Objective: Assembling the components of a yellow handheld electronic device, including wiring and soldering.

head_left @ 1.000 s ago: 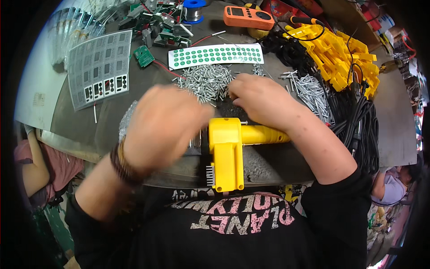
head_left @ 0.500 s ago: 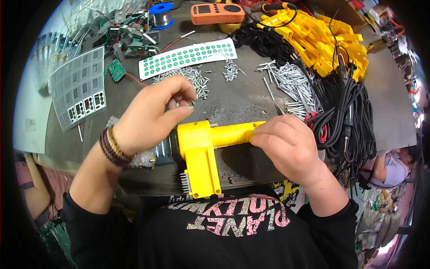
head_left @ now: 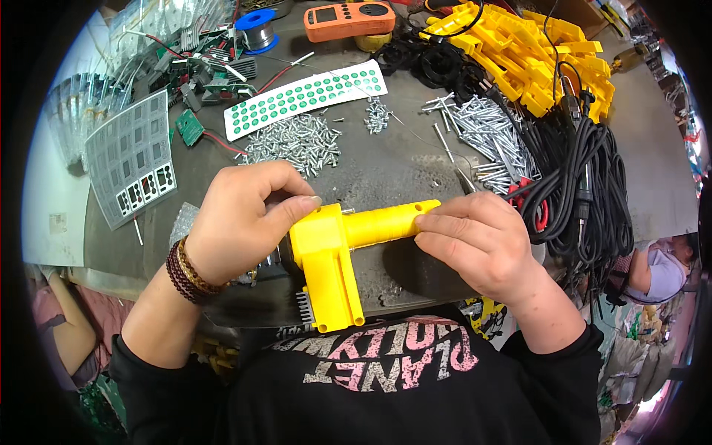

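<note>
A yellow plastic tool housing point(head_left: 322, 248) with a round handle extends over the table's front edge. My right hand point(head_left: 482, 233) pinches the handle's free end between thumb and fingers, beside a hole. At the housing's other end, my left hand point(head_left: 241, 211) has its thumb and forefinger together against the top, by a screw hole. Whatever is between those fingertips is too small or hidden to make out. A metal screw point(head_left: 348, 211) sticks out where the handle joins the body. Grey metal fins point(head_left: 304, 306) show at the housing's lower left.
Beyond my hands lie short screws point(head_left: 293, 144), a smaller screw pile point(head_left: 377, 116) and long screws point(head_left: 493, 141). A green-dotted sticker sheet point(head_left: 304, 100), circuit boards point(head_left: 190, 127), a solder spool point(head_left: 256, 33), an orange multimeter point(head_left: 348, 21), yellow shells point(head_left: 519, 55) and black cables point(head_left: 586, 185) surround them.
My left hand has come down from beside the short screws onto the housing's top, fingertips now at its hole. My right hand keeps hold of the handle.
</note>
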